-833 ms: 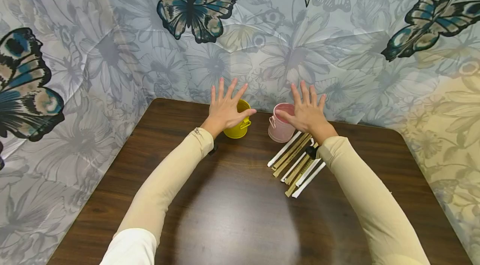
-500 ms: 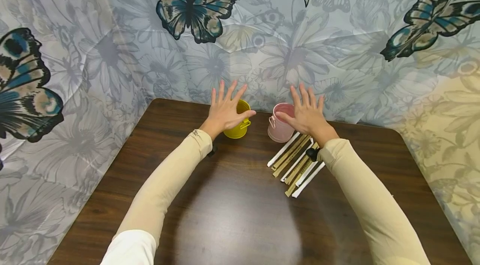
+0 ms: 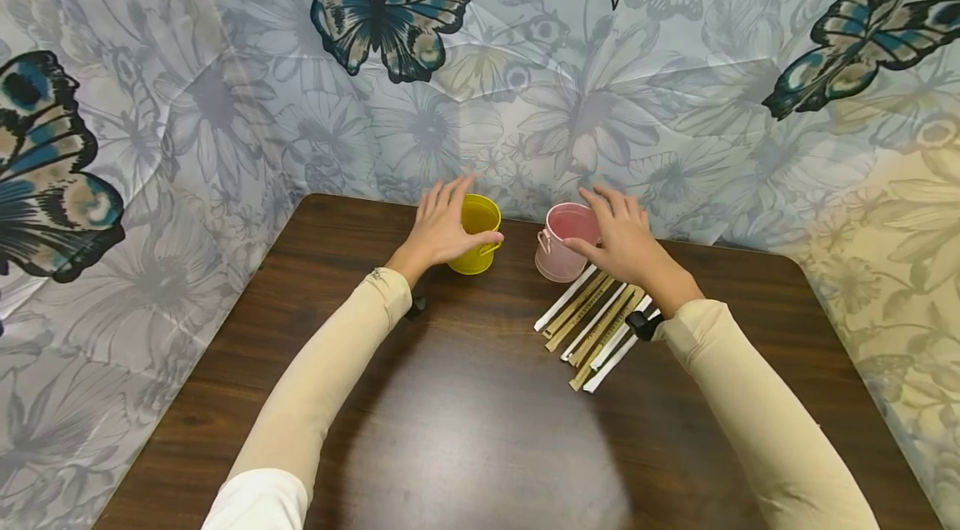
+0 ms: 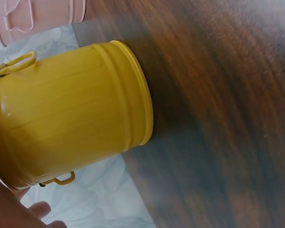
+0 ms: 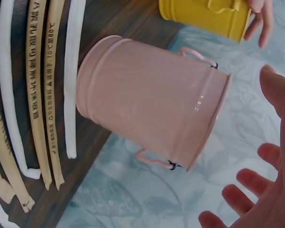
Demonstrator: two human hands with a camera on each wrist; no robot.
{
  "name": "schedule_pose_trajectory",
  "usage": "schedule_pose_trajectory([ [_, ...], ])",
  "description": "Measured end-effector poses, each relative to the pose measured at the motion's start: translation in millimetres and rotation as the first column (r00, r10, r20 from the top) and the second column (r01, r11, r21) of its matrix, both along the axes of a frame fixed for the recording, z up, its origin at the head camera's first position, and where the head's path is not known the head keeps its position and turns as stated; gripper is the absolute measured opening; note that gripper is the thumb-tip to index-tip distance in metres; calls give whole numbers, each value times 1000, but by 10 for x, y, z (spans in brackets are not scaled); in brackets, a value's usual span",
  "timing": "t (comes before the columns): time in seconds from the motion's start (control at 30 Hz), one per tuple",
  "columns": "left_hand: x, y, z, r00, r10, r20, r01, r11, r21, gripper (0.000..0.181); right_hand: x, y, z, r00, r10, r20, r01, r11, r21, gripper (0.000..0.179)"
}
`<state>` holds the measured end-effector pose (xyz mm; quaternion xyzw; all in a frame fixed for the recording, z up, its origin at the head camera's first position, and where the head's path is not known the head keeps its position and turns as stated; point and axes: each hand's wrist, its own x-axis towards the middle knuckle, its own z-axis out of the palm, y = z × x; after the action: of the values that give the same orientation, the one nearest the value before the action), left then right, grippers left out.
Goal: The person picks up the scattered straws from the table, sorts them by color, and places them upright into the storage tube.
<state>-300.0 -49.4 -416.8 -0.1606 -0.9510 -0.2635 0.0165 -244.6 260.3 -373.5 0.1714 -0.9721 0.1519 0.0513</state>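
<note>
A small yellow bucket and a small pink bucket stand upright near the table's back edge, each with side loops. My left hand is at the left side of the yellow bucket, thumb across its front near the loop; contact cannot be made out. My right hand hovers right of the pink bucket, fingers loosely bent, thumb pointing at it. In the right wrist view a gap separates that thumb from the pink bucket's rim. Long thin paper-wrapped straws, white and brown, lie side by side below my right hand.
The dark wooden table has rounded back corners. Right behind it hangs a butterfly-print cloth. The straws lie close in front of the pink bucket, partly under the right wrist with its black wrist camera.
Both hands have come lower and nearer the table, their spread fingers now more bent. The right hand has shifted slightly right and toward me. Buckets and straws stay in place.
</note>
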Motion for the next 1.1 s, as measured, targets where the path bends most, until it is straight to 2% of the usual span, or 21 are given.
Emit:
schedule_pose_trajectory([
  [0.27,7,-26,-87,1000,23,-3,-22,988,151,125,209,109,-11,997,50,-59,-50,999,-8,75],
  [0.5,5,-44,-137,999,14,30,-22,957,291,128,415,253,-20,992,102,-68,-103,994,-18,72],
  [0.73,-6,-54,-200,997,-38,68,3,894,448,128,675,469,-66,994,109,-32,-110,992,-65,66],
  [0.9,-39,-64,-251,994,-72,87,17,861,509,126,822,581,-165,996,88,19,-85,992,-96,57],
  [1.1,-41,-67,-274,979,-107,174,-19,800,599,125,922,652,-309,985,115,128,-100,988,-120,35],
])
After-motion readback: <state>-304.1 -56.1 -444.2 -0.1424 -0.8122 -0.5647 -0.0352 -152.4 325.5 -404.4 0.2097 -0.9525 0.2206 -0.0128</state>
